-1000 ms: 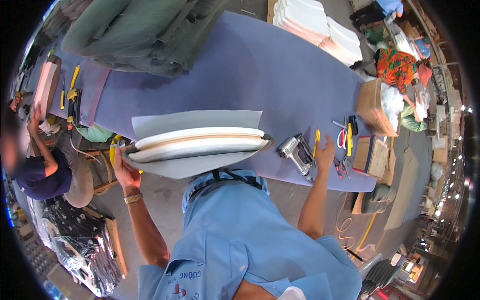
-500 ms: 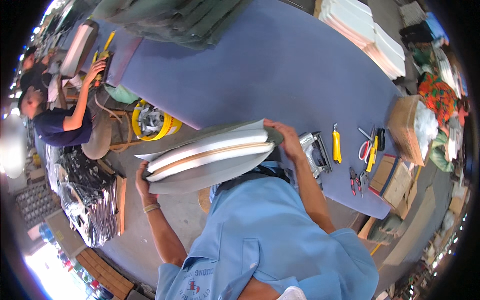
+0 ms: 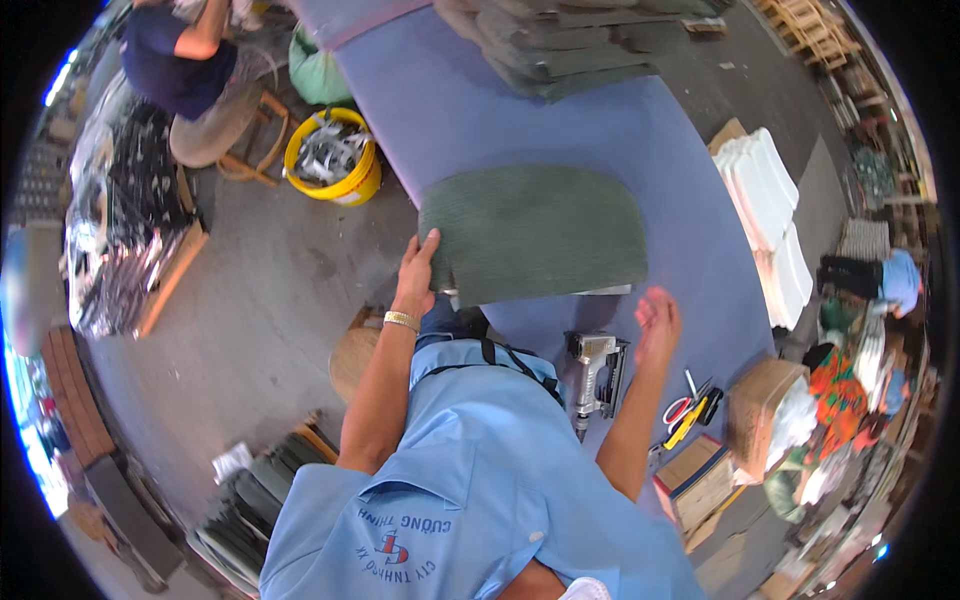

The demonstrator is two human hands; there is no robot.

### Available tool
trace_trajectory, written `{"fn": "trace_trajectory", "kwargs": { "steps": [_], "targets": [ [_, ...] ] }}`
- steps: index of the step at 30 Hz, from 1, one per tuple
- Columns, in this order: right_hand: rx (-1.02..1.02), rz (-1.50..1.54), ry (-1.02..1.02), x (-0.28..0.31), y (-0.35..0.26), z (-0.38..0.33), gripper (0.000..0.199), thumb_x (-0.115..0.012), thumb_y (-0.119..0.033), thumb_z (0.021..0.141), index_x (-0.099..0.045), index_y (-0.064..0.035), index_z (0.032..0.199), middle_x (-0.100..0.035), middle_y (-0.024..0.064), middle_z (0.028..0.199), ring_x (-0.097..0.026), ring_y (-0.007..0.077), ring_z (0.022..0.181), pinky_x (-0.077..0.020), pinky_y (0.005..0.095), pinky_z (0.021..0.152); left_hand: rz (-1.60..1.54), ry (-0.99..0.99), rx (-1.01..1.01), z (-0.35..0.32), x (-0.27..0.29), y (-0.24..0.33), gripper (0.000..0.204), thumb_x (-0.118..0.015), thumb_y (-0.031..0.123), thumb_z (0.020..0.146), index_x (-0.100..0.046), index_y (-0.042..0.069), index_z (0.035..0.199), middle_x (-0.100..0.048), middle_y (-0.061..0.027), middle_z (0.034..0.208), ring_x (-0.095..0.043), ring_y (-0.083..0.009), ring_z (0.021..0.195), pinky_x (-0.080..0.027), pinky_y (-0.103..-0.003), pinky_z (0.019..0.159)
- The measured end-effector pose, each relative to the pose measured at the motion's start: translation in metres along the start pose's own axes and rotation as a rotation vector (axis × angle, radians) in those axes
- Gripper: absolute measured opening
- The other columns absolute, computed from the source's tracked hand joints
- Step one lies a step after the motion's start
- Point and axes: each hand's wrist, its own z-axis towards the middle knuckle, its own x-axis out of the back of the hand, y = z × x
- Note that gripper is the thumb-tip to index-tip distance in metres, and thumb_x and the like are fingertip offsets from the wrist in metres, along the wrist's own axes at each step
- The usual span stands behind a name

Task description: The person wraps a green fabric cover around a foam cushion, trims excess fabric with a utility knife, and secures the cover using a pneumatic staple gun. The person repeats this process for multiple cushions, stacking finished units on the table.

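A padded seat cushion in dark green ribbed fabric lies at the near edge of the blue-grey table, green face up. A little white shows beneath its near edge. My left hand grips the cushion's left end, thumb on top. Just off the near right corner is my right hand, empty, its fingers loosely apart and slightly blurred. Between my right forearm and my body lies a silver staple gun. Red-handled scissors and a yellow-handled tool rest to the right of that forearm.
A stack of dark green pieces occupies the table's far end. White pads are piled beyond its right edge. A yellow bucket of scraps stands left, near a seated co-worker. Cardboard boxes sit at right.
The cushion, earlier held edge-on with its white padding and loose fabric showing, now lies flatter with the green face up. My right hand has let go. My view has turned rightward.
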Motion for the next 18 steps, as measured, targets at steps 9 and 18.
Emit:
{"fn": "trace_trajectory", "kwargs": {
  "steps": [9, 18],
  "targets": [
    [-0.419, 0.045, -0.915, -0.109, 0.009, -0.148, 0.064, -0.046, -0.058, 0.108, -0.066, 0.0014, 0.121, -0.073, 0.0147, 0.106, -0.07, 0.0182, 0.082, -0.0579, 0.0317, 0.07, 0.079, -0.063, 0.013, -0.056, -0.025, -0.006, 0.079, -0.062, 0.053, 0.103, -0.039, -0.002, 0.155, -0.053, -0.0167, 0.15, -0.054, -0.0265, 0.135, -0.048, -0.042, 0.11],
    [-0.495, 0.272, -0.842, -0.13, 0.013, -0.151, 0.057, -0.057, -0.052, 0.106, -0.059, -0.0057, 0.073, -0.064, 0.0085, 0.07, -0.058, 0.018, 0.058, -0.0479, 0.0309, 0.057, 0.04, -0.053, -0.044, -0.058, -0.031, -0.015, 0.074, -0.059, 0.053, 0.105, -0.043, -0.004, 0.15, -0.056, -0.0165, 0.146, -0.052, -0.0252, 0.135, -0.043, -0.038, 0.111]
  ]
}}
